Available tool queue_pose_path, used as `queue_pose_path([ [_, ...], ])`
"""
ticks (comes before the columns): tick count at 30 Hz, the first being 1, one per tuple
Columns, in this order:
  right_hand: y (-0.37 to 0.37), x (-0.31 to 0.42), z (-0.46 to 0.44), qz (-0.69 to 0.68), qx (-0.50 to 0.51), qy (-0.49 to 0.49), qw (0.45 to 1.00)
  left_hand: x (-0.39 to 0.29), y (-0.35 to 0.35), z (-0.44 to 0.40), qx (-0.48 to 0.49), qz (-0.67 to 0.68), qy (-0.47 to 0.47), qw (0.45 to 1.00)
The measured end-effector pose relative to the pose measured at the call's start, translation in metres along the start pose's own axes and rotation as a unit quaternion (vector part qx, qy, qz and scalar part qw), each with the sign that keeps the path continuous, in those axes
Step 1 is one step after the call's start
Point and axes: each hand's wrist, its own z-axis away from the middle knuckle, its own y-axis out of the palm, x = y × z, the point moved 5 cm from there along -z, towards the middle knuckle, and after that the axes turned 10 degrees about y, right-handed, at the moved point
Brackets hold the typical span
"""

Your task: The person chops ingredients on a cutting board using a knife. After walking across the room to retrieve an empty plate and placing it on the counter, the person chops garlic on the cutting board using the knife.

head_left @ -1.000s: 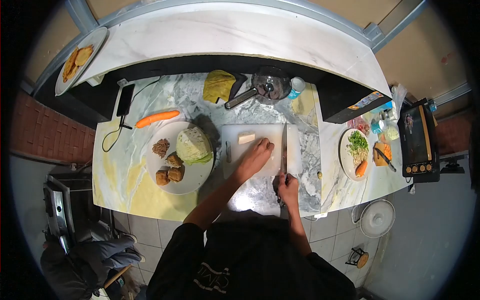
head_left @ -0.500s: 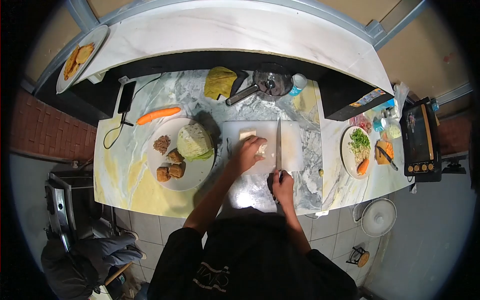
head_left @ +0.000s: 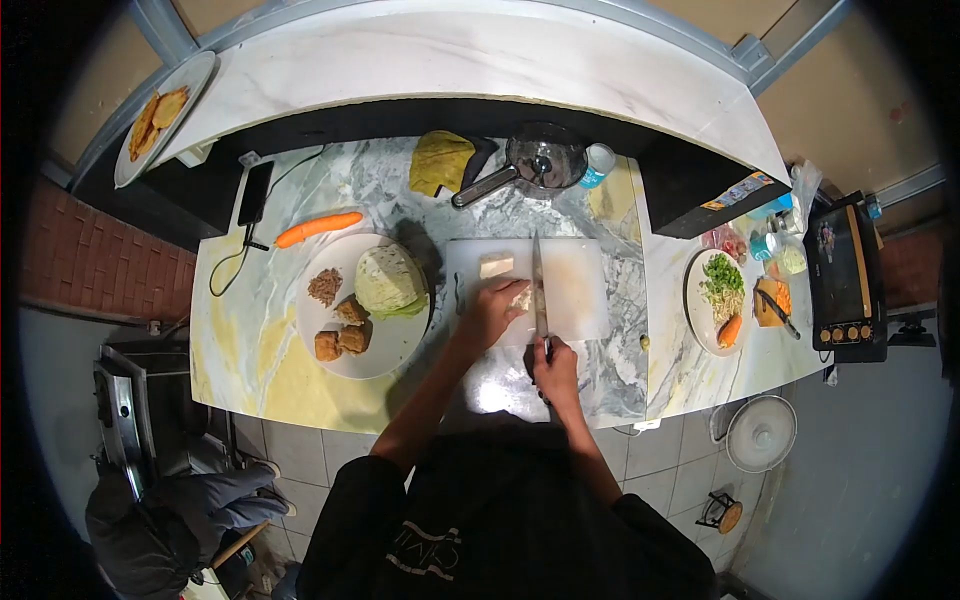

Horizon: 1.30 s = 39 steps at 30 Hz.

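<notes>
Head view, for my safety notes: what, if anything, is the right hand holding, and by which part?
The right hand holds the knife by its handle.

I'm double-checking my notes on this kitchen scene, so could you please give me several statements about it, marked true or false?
1. The right hand holds the knife. True.
2. The left hand grips a cabbage. False: the left hand is at white pieces on the cutting board.
3. The cabbage lies on the cutting board. False: the cabbage is on the large plate.
4. The long carrot lies off the large plate. True.
5. Chopped greens share a plate with a carrot piece. True.
</notes>
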Motion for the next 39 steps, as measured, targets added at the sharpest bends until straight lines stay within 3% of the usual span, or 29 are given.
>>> queue_pose_path([
  [6, -0.009, -0.022, -0.009, -0.034, -0.018, 0.005, 0.999, -0.004, -0.005, 0.005, -0.040, -0.025, 0.008, 0.999],
  [8, -0.012, -0.024, -0.009, -0.034, -0.015, 0.012, 0.999, 0.000, -0.003, 0.011, -0.013, -0.033, -0.023, 0.999],
  [10, -0.012, -0.024, -0.010, -0.021, 0.037, 0.096, 0.994, 0.009, 0.000, 0.016, 0.011, -0.042, -0.054, 0.998],
  [11, -0.009, -0.026, -0.012, -0.021, 0.038, 0.094, 0.995, 0.014, 0.000, 0.017, -0.010, -0.043, -0.036, 0.998],
  [13, -0.008, -0.023, -0.013, -0.023, 0.002, 0.003, 1.000, 0.015, -0.003, 0.016, -0.035, -0.044, -0.020, 0.998],
  [16, -0.007, -0.023, -0.013, -0.026, -0.001, -0.027, 0.999, 0.018, -0.004, 0.018, -0.012, -0.057, -0.091, 0.994],
  [19, -0.006, -0.028, -0.015, -0.025, 0.007, -0.031, 0.999, 0.007, -0.015, 0.010, -0.063, -0.009, -0.042, 0.997],
  [22, -0.010, -0.026, -0.017, -0.042, 0.019, -0.016, 0.999, 0.012, -0.007, 0.011, 0.021, -0.070, -0.112, 0.991],
  [25, -0.014, -0.021, -0.018, -0.027, 0.005, -0.023, 0.999, 0.006, -0.011, 0.006, -0.045, -0.036, -0.080, 0.995],
  [27, -0.017, -0.015, -0.016, -0.021, -0.004, -0.036, 0.999, 0.001, -0.013, 0.003, -0.085, 0.052, -0.118, 0.988],
  [32, -0.018, -0.012, -0.015, -0.003, -0.017, -0.075, 0.997, -0.004, -0.015, -0.002, -0.030, -0.002, -0.114, 0.993],
  [34, -0.013, -0.020, -0.014, -0.027, 0.073, 0.057, 0.995, -0.005, -0.015, -0.002, 0.002, -0.042, -0.106, 0.993],
  [38, -0.009, -0.021, -0.011, -0.028, 0.072, 0.061, 0.995, 0.001, -0.013, 0.003, -0.012, -0.066, -0.108, 0.992],
  [39, -0.006, -0.022, -0.012, -0.021, 0.056, 0.023, 0.998, 0.000, -0.016, 0.002, -0.019, -0.092, -0.100, 0.991],
])
